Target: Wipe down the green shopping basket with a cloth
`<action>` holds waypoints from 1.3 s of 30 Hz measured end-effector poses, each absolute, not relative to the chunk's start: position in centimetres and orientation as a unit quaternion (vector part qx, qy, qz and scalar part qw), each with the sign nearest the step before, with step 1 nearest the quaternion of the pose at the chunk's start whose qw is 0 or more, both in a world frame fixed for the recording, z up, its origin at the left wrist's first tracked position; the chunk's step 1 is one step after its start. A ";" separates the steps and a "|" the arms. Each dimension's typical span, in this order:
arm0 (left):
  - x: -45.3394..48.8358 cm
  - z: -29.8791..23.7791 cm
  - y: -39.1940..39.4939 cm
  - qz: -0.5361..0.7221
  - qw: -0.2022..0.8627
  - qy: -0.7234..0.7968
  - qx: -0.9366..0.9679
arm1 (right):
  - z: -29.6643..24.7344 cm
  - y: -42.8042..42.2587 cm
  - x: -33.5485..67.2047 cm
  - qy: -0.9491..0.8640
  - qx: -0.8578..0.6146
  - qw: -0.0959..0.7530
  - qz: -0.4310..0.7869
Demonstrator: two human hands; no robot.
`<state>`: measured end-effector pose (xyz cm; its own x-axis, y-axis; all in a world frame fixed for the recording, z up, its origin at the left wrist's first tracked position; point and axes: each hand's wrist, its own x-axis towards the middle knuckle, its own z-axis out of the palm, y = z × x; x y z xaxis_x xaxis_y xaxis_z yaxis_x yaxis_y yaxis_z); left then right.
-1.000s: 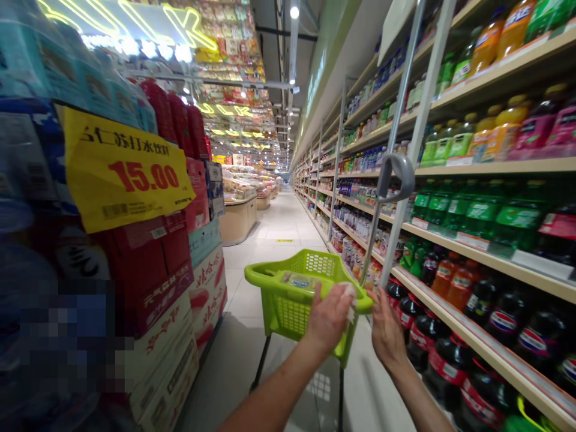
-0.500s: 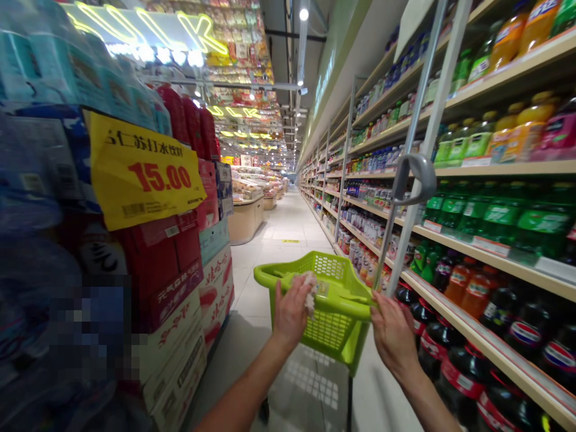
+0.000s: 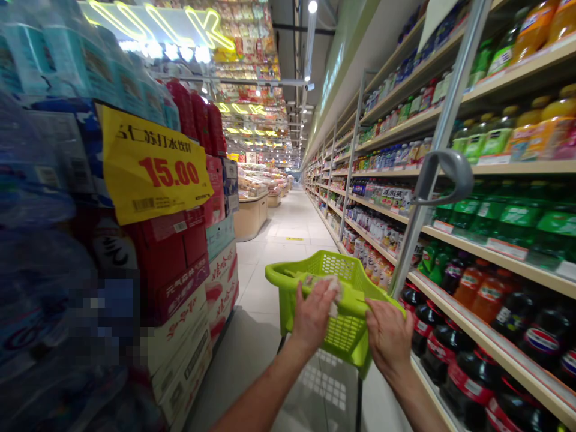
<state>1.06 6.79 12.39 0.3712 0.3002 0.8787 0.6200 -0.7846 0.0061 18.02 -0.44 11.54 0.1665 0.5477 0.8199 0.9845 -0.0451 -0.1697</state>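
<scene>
A bright green shopping cart basket (image 3: 344,336) with perforated walls stands in the aisle just ahead of me. My left hand (image 3: 312,315) presses a crumpled whitish cloth (image 3: 333,293) against the near rim, its fingers closed over it. The cloth is partly hidden under the fingers, and I cannot tell its exact kind. My right hand (image 3: 389,333) grips the same rim farther right, thumb side toward the middle. Dark thin legs of the cart show below the basket.
At left rise stacked drink cartons (image 3: 180,312) with a yellow price sign (image 3: 157,165). Shelves of bottles (image 3: 504,210) line the right side, with a grey loop handle (image 3: 443,174) on a metal pole. Ahead, a pale tiled floor (image 3: 288,231) runs past wooden display bins (image 3: 252,216).
The basket and both hands have shifted rightward in view. My left hand with the cloth has slid right along the rim, closer to my right hand, which keeps its grip.
</scene>
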 end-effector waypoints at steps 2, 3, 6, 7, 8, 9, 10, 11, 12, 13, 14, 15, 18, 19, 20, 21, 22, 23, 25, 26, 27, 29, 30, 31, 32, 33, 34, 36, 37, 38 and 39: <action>2.6 12.3 6.2 -0.482 0.179 -0.236 -0.824 | 11.5 -0.6 18.0 -0.583 -0.657 0.382 -0.288; 2.7 12.2 6.2 -0.482 0.182 -0.228 -0.826 | 11.5 -0.8 18.1 -0.587 -0.654 0.382 -0.286; 0.0 12.3 7.5 -0.476 0.173 -0.265 -0.821 | 11.5 -1.2 18.5 -0.593 -0.651 0.383 -0.280; -1.3 12.3 8.1 -0.477 0.163 -0.299 -0.810 | 11.5 -1.4 18.5 -0.590 -0.650 0.388 -0.281; -2.5 12.4 8.6 -0.480 0.157 -0.334 -0.796 | 11.5 -1.4 18.6 -0.584 -0.650 0.396 -0.283; -3.2 12.6 8.8 -0.482 0.151 -0.358 -0.785 | 11.4 -1.5 18.6 -0.576 -0.650 0.406 -0.285; -3.4 12.7 8.7 -0.482 0.148 -0.366 -0.782 | 11.4 -1.4 18.5 -0.565 -0.652 0.417 -0.287; -3.0 12.8 8.3 -0.480 0.148 -0.355 -0.788 | 11.4 -1.4 18.4 -0.554 -0.654 0.427 -0.289; -2.0 12.9 7.7 -0.476 0.149 -0.327 -0.802 | 11.3 -1.4 18.3 -0.544 -0.657 0.434 -0.289; -0.7 13.0 6.9 -0.472 0.149 -0.290 -0.819 | 11.3 -1.4 18.3 -0.539 -0.660 0.438 -0.288; 0.7 13.0 6.2 -0.469 0.151 -0.252 -0.833 | 11.3 -1.4 18.2 -0.538 -0.662 0.437 -0.284; 2.0 13.0 5.6 -0.472 0.152 -0.227 -0.838 | 11.4 -1.4 18.3 -0.542 -0.662 0.434 -0.281; 3.1 12.8 5.4 -0.476 0.153 -0.213 -0.840 | 11.5 -1.7 18.8 -0.562 -0.659 0.421 -0.270; 2.2 12.7 5.9 -0.472 0.150 -0.229 -0.838 | 11.5 -1.9 19.0 -0.566 -0.658 0.419 -0.266; 0.9 12.5 6.6 -0.467 0.146 -0.253 -0.835 | 11.5 -2.0 19.2 -0.567 -0.659 0.419 -0.263; -0.6 12.3 7.4 -0.463 0.140 -0.283 -0.828 | 11.5 -2.1 19.4 -0.568 -0.659 0.420 -0.259; -2.2 12.1 8.2 -0.464 0.134 -0.316 -0.816 | 11.5 -2.2 19.5 -0.566 -0.660 0.422 -0.257; -3.4 12.0 8.8 -0.467 0.131 -0.345 -0.804 | 11.5 -2.2 19.5 -0.563 -0.660 0.427 -0.257; -4.5 12.0 8.9 -0.475 0.124 -0.372 -0.788 | 11.4 -2.2 19.4 -0.552 -0.659 0.438 -0.262; -4.0 12.0 8.5 -0.477 0.121 -0.363 -0.791 | 11.3 -2.1 19.4 -0.546 -0.659 0.444 -0.266; -2.9 12.1 7.8 -0.478 0.119 -0.338 -0.802 | 11.3 -2.1 19.3 -0.542 -0.658 0.447 -0.270; 0.3 12.2 6.0 -0.475 0.122 -0.259 -0.832 | 11.2 -2.0 19.3 -0.544 -0.656 0.446 -0.275; 2.0 12.3 5.1 -0.476 0.130 -0.218 -0.842 | 11.2 -2.1 19.3 -0.549 -0.655 0.441 -0.275; 3.5 12.4 4.4 -0.479 0.133 -0.197 -0.845 | 11.2 -2.1 19.5 -0.556 -0.654 0.435 -0.273; 4.4 12.5 4.1 -0.483 0.131 -0.187 -0.845 | 11.2 -2.2 19.6 -0.563 -0.654 0.427 -0.269; 4.7 12.6 4.0 -0.487 0.126 -0.187 -0.843 | 11.3 -2.3 19.8 -0.570 -0.655 0.420 -0.265; 4.4 12.7 4.4 -0.490 0.118 -0.198 -0.841 | 11.3 -2.4 20.0 -0.576 -0.655 0.413 -0.259; 2.3 12.8 5.9 -0.494 0.098 -0.242 -0.829 | 11.3 -2.7 20.3 -0.581 -0.658 0.408 -0.251; 0.9 12.9 6.8 -0.497 0.090 -0.277 -0.817 | 11.3 -2.7 20.4 -0.579 -0.659 0.410 -0.250; -0.4 13.0 7.8 -0.506 0.083 -0.323 -0.796 | 11.3 -2.8 20.4 -0.573 -0.661 0.415 -0.251; -1.6 13.0 8.4 -0.512 0.080 -0.363 -0.774 | 11.3 -2.8 20.4 -0.565 -0.663 0.422 -0.252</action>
